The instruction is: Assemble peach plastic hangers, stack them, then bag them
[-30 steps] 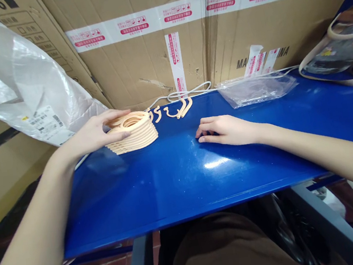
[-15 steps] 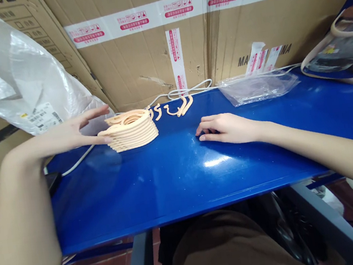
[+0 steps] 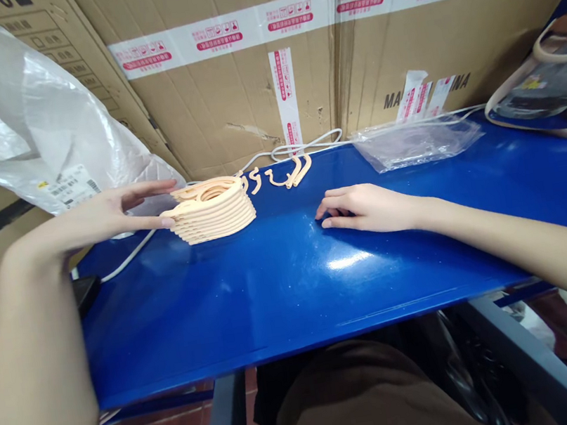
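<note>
A neat stack of beige plastic pieces, which look like folded hangers, lies on the blue tabletop. My left hand is at the stack's left end, fingers stretched out and apart from the thumb. The thumb tip appears to touch the front left edge, while the fingers are above and behind it. Beyond the stack's right side lie several loose beige hook pieces and curved beige arms. My right hand rests on the table to the right, loosely bent with fingers apart, holding nothing visible.
Large cardboard boxes stand along the back. A white plastic bag leans at the left, near a dark object with a white cable. A clear bag and a strapped transparent bottle are at the right.
The camera view has shifted very slightly. Both hands and the beige stack keep nearly the same places.
</note>
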Tool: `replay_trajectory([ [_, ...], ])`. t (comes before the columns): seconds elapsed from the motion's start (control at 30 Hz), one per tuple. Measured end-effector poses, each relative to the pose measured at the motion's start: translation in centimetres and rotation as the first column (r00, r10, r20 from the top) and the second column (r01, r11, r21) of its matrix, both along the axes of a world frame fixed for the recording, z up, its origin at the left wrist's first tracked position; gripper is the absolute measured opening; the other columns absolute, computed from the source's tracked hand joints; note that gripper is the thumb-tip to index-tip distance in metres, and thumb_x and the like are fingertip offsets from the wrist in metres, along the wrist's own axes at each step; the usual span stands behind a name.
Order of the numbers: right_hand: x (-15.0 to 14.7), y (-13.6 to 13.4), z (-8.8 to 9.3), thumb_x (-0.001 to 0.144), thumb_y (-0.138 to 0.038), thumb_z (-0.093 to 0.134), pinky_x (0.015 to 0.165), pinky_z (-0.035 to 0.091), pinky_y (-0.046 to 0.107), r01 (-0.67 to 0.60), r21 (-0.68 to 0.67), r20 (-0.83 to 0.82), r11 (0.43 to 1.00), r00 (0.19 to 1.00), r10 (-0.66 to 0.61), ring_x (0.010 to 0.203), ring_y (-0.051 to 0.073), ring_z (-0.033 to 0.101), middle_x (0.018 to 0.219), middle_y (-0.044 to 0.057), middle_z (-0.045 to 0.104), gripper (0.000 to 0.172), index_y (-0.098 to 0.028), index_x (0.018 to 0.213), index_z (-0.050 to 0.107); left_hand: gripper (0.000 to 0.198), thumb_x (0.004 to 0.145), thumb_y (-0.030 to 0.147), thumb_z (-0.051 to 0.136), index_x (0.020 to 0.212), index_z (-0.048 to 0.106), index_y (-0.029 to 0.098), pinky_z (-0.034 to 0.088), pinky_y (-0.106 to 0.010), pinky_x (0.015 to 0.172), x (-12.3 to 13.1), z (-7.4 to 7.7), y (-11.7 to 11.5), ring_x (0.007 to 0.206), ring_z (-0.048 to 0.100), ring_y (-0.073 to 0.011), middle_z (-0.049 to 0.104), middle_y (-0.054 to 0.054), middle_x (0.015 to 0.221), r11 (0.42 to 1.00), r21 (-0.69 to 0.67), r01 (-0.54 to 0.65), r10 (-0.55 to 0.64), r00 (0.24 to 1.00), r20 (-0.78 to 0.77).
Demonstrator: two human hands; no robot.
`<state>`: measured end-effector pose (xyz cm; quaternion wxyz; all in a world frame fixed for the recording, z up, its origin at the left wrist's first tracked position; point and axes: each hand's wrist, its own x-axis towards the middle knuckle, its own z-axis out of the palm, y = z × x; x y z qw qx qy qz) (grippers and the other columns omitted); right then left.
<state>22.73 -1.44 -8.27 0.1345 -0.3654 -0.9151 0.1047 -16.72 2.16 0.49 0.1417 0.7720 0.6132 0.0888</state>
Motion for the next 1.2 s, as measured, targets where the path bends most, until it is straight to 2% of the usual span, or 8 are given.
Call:
replay_trajectory([
  [0.3, 0.0, 0.0, 0.1, 0.096, -0.041, 0.047, 0.075, 0.046, 0.033, 0.000, -0.010, -0.015, 1.000, 1.000, 0.000, 0.083, 0.019, 0.062, 0.101, 0.007, 0.065, 0.032, -0.018, 0.109, 0.065, 0.068, 0.077, 0.056, 0.067, 0.139, 0.049, 0.036, 0.033, -0.040, 0.114, 0.1, -0.2, 0.0, 0.137, 0.042, -0.0256, 0.049, 0.005, 0.147, 1.000, 0.010, 0.028, -0.029, 0.998, 0.050],
  [0.6, -0.2, -0.1, 0.2, 0.096, -0.042, 0.048, 0.073, 0.046, 0.032, 0.030, -0.024, -0.002, 0.999, 1.000, -0.030, 0.081, 0.018, 0.061, 0.098, 0.006, 0.066, 0.032, -0.018, 0.109, 0.065, 0.075, 0.076, 0.057, 0.068, 0.143, 0.044, 0.032, 0.029, -0.044, 0.116, 0.1, -0.2, -0.1, 0.138, 0.041, -0.0264, 0.044, -0.001, 0.151, 0.999, -0.013, 0.043, -0.042, 0.994, 0.101],
  [0.8, -0.2, -0.4, 0.4, 0.098, -0.043, 0.043, 0.079, 0.048, 0.036, -0.014, 0.008, 0.029, 1.000, 0.999, 0.014, 0.088, 0.021, 0.063, 0.103, 0.009, 0.065, 0.035, -0.019, 0.112, 0.064, 0.079, 0.075, 0.056, 0.068, 0.144, 0.042, 0.030, 0.032, -0.038, 0.114, -0.2, -0.4, 0.6, 0.138, 0.041, -0.0261, 0.043, -0.002, 0.152, 0.998, -0.040, 0.055, -0.051, 0.996, 0.077],
  [0.97, -0.3, -0.6, 0.4, 0.100, -0.043, 0.038, 0.082, 0.050, 0.038, -0.015, 0.031, 0.082, 0.999, 0.997, 0.012, 0.091, 0.022, 0.064, 0.103, 0.009, 0.065, 0.037, -0.019, 0.116, 0.062, 0.081, 0.074, 0.057, 0.069, 0.145, 0.040, 0.032, 0.029, -0.039, 0.116, -0.4, -0.4, 0.9, 0.139, 0.041, -0.0260, 0.041, -0.001, 0.153, 0.997, -0.054, 0.057, -0.054, 0.997, 0.053],
  [1.2, -0.4, -0.6, 0.6, 0.100, -0.045, 0.036, 0.082, 0.051, 0.040, -0.009, 0.031, 0.089, 0.999, 0.996, 0.006, 0.091, 0.022, 0.065, 0.104, 0.009, 0.066, 0.039, -0.020, 0.115, 0.063, 0.080, 0.074, 0.055, 0.068, 0.144, 0.043, 0.026, 0.033, -0.040, 0.114, -0.1, -0.4, 1.0, 0.139, 0.041, -0.0279, 0.043, -0.005, 0.152, 0.994, -0.072, 0.084, -0.077, 0.992, 0.097],
])
